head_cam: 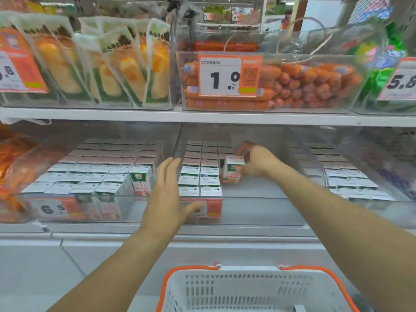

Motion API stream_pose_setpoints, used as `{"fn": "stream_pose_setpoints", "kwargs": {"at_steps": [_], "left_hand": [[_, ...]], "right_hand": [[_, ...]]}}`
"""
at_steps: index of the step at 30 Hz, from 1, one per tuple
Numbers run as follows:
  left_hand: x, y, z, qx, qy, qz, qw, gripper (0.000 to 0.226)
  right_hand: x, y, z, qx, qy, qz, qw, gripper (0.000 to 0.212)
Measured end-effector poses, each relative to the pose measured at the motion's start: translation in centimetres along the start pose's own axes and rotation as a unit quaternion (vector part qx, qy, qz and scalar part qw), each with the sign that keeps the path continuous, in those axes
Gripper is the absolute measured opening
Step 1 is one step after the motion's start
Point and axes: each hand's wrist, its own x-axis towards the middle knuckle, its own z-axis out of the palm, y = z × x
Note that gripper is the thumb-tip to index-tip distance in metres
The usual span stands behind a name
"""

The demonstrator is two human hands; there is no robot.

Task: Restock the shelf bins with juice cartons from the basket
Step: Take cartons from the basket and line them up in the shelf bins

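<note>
The right hand reaches into the middle clear bin on the lower shelf, its grip clamped on one juice carton, thumb on the near face and fingers curled over the far side. The carton is tilted and sits just right of the two rows of stocked cartons filling the bin's left part; the bin floor to the right of the carton is bare. The left hand is raised at the front of the same bin, fingers straight and together, grip apart, holding nothing. The left bin is packed with cartons. A white basket with orange handles stands below. Sausages fill a bin on the upper shelf.
</note>
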Motion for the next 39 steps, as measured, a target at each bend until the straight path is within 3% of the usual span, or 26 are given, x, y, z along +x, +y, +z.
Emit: {"fn": "stream_pose_setpoints", "kwargs": {"at_steps": [5, 9, 14, 16, 19, 20, 22, 25, 27, 29, 33, 39], "left_hand": [[-0.1, -0.3, 0.3, -0.010, 0.018, 0.009, 1.000, 0.103], [-0.1, -0.5, 0.4, -0.006, 0.021, 0.021, 1.000, 0.096], [0.0, 0.9, 0.3, 0.044, 0.020, 0.001, 0.999, 0.106], [0.0, 2.8, 0.2, 0.051, 0.068, 0.041, 0.996, 0.107], [-1.2, 6.6, 1.9, -0.017, 0.117, 0.180, 0.977, 0.067], [-2.2, 7.5, 3.1, -0.041, 0.092, 0.207, 0.973, 0.050], [-5.4, 8.4, 6.3, -0.085, -0.045, 0.199, 0.975, 0.024], [-13.0, 7.0, 12.4, -0.120, -0.283, 0.006, 0.952, 0.015], [-17.8, 5.7, 16.1, -0.145, -0.383, -0.127, 0.903, 0.019], [-22.2, 4.7, 19.4, -0.126, -0.459, -0.199, 0.857, 0.029], [-28.3, 3.9, 24.4, -0.105, -0.540, -0.273, 0.789, 0.055], [-32.5, 1.7, 29.6, -0.094, -0.558, -0.339, 0.751, 0.076]], "right_hand": [[2.4, -0.4, 3.4, -0.043, -0.004, 0.018, 0.999, 0.046], [0.3, -0.3, 1.2, -0.022, 0.025, 0.034, 0.999, 0.062], [-9.3, 1.0, -2.4, 0.097, 0.187, -0.084, 0.974, 0.013], [-13.3, 2.5, -2.3, 0.161, 0.170, -0.087, 0.968, 0.012], [-17.1, 7.1, 0.2, 0.201, 0.048, -0.043, 0.978, 0.014], [-18.1, 9.2, 1.5, 0.201, -0.006, -0.018, 0.979, 0.012], [-20.1, 13.3, 4.1, 0.188, -0.111, 0.035, 0.975, 0.008], [-23.4, 18.1, 8.3, 0.143, -0.232, 0.091, 0.958, 0.013], [-25.3, 20.3, 11.1, 0.111, -0.308, 0.118, 0.937, 0.019], [-26.9, 21.8, 13.7, 0.066, -0.377, 0.133, 0.914, 0.028], [-29.2, 23.7, 17.8, -0.027, -0.453, 0.130, 0.882, 0.047], [-32.3, 24.2, 22.0, -0.065, -0.475, 0.156, 0.864, 0.048]]}}
